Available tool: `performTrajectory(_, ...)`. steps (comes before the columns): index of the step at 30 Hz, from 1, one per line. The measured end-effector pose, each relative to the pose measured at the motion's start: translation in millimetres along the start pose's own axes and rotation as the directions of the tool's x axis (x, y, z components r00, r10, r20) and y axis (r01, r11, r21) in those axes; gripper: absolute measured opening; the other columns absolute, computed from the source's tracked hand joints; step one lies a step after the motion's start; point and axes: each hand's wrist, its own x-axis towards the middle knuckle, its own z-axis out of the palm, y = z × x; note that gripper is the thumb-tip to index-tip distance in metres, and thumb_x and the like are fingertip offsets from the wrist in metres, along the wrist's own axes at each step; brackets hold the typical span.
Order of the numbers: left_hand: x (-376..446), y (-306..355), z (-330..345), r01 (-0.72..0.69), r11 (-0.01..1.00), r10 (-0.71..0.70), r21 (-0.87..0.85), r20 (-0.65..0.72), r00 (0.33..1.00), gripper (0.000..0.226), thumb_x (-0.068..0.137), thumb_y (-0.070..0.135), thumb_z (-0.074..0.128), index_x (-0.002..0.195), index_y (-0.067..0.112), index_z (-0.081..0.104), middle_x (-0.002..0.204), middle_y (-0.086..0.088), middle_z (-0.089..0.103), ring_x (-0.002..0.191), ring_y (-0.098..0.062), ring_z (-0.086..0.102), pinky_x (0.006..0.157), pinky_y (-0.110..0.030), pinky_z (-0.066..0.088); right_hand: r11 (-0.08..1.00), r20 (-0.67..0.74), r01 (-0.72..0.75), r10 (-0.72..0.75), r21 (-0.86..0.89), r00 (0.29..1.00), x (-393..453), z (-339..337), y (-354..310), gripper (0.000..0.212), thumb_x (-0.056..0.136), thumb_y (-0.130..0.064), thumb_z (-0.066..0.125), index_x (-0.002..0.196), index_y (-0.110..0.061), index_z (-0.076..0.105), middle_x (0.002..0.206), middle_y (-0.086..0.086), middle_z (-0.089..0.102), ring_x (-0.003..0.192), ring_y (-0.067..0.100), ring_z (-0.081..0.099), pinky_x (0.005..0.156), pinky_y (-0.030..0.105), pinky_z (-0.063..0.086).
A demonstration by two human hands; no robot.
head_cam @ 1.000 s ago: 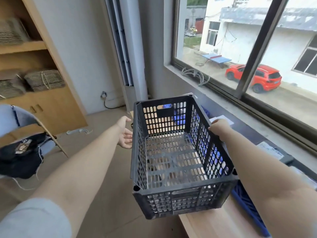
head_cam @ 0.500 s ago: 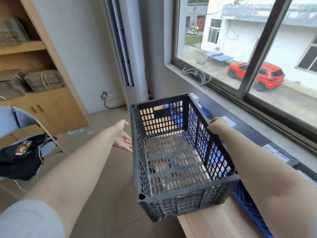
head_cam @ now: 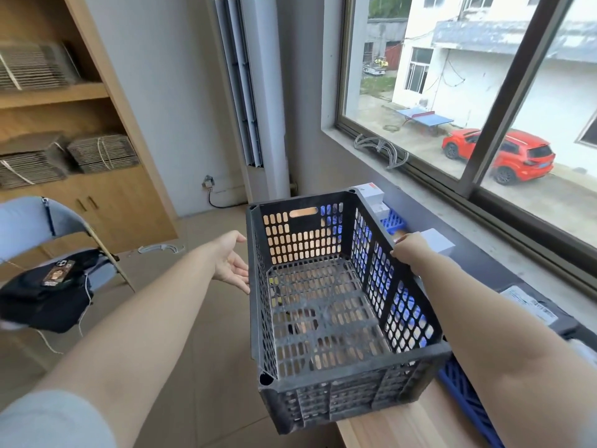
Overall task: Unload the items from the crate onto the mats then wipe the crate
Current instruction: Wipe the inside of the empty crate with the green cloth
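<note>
Head view looked down on a black perforated plastic crate [head_cam: 326,305] with nothing inside it, its near end overhanging the edge of a pale wooden table [head_cam: 400,428]. The right hand [head_cam: 410,250] gripped the top rim of the crate's right wall, fingers curled over the rim (their tips were hidden on the outer side). The left hand [head_cam: 231,263] was open, palm turned toward the crate, its straight fingers [head_cam: 240,279] just beside the outside of the left wall; whether they touched the wall could not be told. Beyond the right fingers, a white box [head_cam: 436,242] lay just beside them on the dark surface under the window, and a blue plastic grid piece [head_cam: 392,219] sat a little farther off near the crate's far right corner. Another blue slatted piece [head_cam: 468,402] lay under the right forearm, against the crate's near right corner. Well away from the left fingers, on the far side of that arm, a folding chair [head_cam: 48,221] held a black bag [head_cam: 42,299] with a phone [head_cam: 59,271] on top.
</note>
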Motion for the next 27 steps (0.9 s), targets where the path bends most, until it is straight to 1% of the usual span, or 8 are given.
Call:
performTrajectory(4,1.7,-2.5,8.3,-0.01,0.999,0.011,-0.046,0.029,1.0,0.076,0.098,0.038,0.039,0.145,-0.019,0.018,0.137,-0.039,0.041,0.134,-0.047,0.039,0.111,-0.065,0.029,0.999,-0.008,-0.014,0.013,-0.034,1.0,4.9,0.5,13.7,0.026,0.09,-0.012,0.06,0.112,0.001,0.065,0.106,0.015,0.063,0.096,0.031,0.059,0.08,0.03,0.047)
performTrajectory(8,1.7,-2.9,18.0,0.005,1.0,-0.005,0.011,0.066,0.998,0.076,0.098,0.038,0.039,0.143,-0.02,0.022,0.142,-0.038,0.039,0.133,-0.049,0.041,0.108,-0.061,0.035,0.996,-0.021,-0.004,0.002,-0.085,1.0,12.1,-4.9,18.6,0.023,0.088,-0.009,0.059,0.108,-0.001,0.066,0.111,0.017,0.065,0.104,0.033,0.06,0.088,0.034,0.048)
performTrajectory(11,5.8,-2.8,16.5,0.017,0.992,-0.026,0.123,0.068,0.997,0.074,0.097,0.039,0.04,0.144,-0.017,0.026,0.145,-0.035,0.038,0.132,-0.047,0.043,0.103,-0.06,0.041,0.986,-0.021,0.01,-0.014,-0.166,1.0,13.2,-7.4,18.4,0.022,0.084,-0.004,0.056,0.104,-0.002,0.066,0.109,0.017,0.066,0.102,0.034,0.061,0.088,0.035,0.05)
performTrajectory(14,9.6,-1.3,14.4,0.01,0.932,-0.013,0.363,0.008,1.0,0.066,0.098,0.037,0.04,0.142,-0.011,0.038,0.139,-0.028,0.051,0.123,-0.04,0.055,0.103,-0.056,0.043,0.959,-0.024,0.02,-0.028,-0.282,0.999,8.9,-4.8,15.3,0.029,0.085,-0.006,0.053,0.112,-0.004,0.062,0.112,0.015,0.063,0.106,0.034,0.058,0.09,0.036,0.048)
performTrajectory(17,6.5,0.0,25.5,-0.003,0.801,0.077,0.598,-0.099,0.992,0.059,0.1,0.039,0.042,0.141,-0.003,0.043,0.138,-0.021,0.055,0.117,-0.034,0.06,0.103,-0.05,0.045,0.931,-0.025,0.004,-0.014,-0.366,1.0,-1.8,1.3,9.0,0.043,0.088,-0.017,0.056,0.129,-0.012,0.046,0.131,0.014,0.047,0.125,0.035,0.04,0.103,0.046,0.038)
performTrajectory(20,3.5,1.0,42.9,-0.137,0.623,0.403,0.77,-0.166,0.9,0.056,0.098,0.039,0.051,0.141,0.005,0.04,0.138,-0.017,0.052,0.107,-0.03,0.06,0.09,-0.039,0.049,0.911,0.071,0.086,-0.063,-0.403,0.995,-14.6,6.6,-3.2,0.075,0.085,-0.029,0.066,0.146,-0.027,0.022,0.15,0.011,0.026,0.14,0.036,0.019,0.109,0.053,0.024)
performTrajectory(23,3.8,1.7,60.0,-0.282,0.382,0.64,0.88,-0.032,0.768,0.064,0.094,0.034,0.06,0.148,0.009,0.036,0.149,-0.015,0.04,0.128,-0.03,0.048,0.097,-0.035,0.041,0.86,0.126,0.244,-0.21,-0.449,0.97,-24.4,8.6,-22.0,0.089,0.08,-0.038,0.071,0.151,-0.034,0.017,0.157,0.009,0.018,0.145,0.038,0.01,0.116,0.052,0.021)
performTrajectory(27,9.3,1.6,76.5,-0.265,0.022,0.721,0.964,0.168,0.672,0.061,0.091,0.04,0.061,0.146,0.022,0.041,0.147,-0.012,0.041,0.133,-0.032,0.041,0.105,-0.043,0.041,0.837,0.178,0.4,-0.359,-0.374,0.916,-41.6,8.6,-49.8,0.086,0.078,-0.037,0.074,0.15,-0.032,0.026,0.151,0.006,0.031,0.138,0.035,0.023,0.111,0.05,0.032)
